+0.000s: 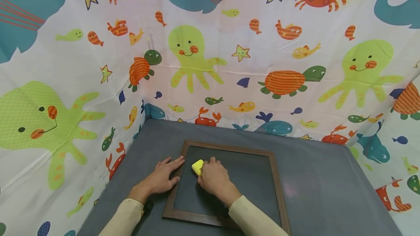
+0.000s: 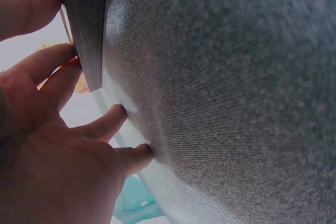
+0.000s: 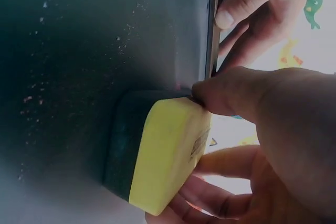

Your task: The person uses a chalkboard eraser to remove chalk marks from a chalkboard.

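A small blackboard (image 1: pixel 244 174) in a brown wooden frame (image 1: pixel 277 185) lies flat on the grey cloth. My right hand (image 1: pixel 216 179) grips a yellow board eraser (image 1: pixel 197 166) over the board's upper left part. Seen from the right wrist, the eraser's dark felt side (image 3: pixel 126 140) faces the board, with thumb and fingers at opposite sides of the yellow body. Fine pale and pinkish specks (image 3: pixel 119 46) dot the dark surface there. My left hand (image 1: pixel 160 177) spreads along the left frame edge, thumb and some fingertips touching the wood; two other fingertips (image 2: pixel 118 111) rest on the cloth.
Grey cloth (image 1: pixel 321 185) covers the table around the board. White sheets (image 1: pixel 216 57) printed with sea animals hang along the back and both sides. A small dark object (image 1: pixel 147 207) sits by the left wrist.
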Demonstrator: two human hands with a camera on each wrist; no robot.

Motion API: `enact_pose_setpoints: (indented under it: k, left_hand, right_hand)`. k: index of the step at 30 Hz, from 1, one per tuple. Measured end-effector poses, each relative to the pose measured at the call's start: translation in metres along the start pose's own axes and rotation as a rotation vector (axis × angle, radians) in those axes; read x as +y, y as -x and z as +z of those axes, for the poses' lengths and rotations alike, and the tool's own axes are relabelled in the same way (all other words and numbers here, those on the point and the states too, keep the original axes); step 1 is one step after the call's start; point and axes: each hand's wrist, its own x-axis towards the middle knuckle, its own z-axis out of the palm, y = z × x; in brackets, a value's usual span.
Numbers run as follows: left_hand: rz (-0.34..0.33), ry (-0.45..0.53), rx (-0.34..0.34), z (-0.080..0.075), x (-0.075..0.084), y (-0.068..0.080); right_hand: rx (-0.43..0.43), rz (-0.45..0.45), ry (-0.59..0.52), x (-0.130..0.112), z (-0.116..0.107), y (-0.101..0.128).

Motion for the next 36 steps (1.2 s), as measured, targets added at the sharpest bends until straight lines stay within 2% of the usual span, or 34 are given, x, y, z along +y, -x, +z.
enact_pose_setpoints:
  k: [9, 27, 36]
  left_hand:
    - [-0.014, 0.008, -0.014, 0.001, -0.001, -0.001]
    - [-0.026, 0.0, -0.022, 0.001, -0.001, -0.002]
    - [-0.023, 0.006, -0.025, 0.001, -0.002, -0.002]
  right_hand:
    - [-0.063, -0.098, 0.067, -0.001, -0.004, 0.002]
    - [-0.175, -0.211, 0.044, 0.002, -0.015, 0.017]
    - [-0.21, -0.228, 0.024, 0.005, -0.018, 0.019]
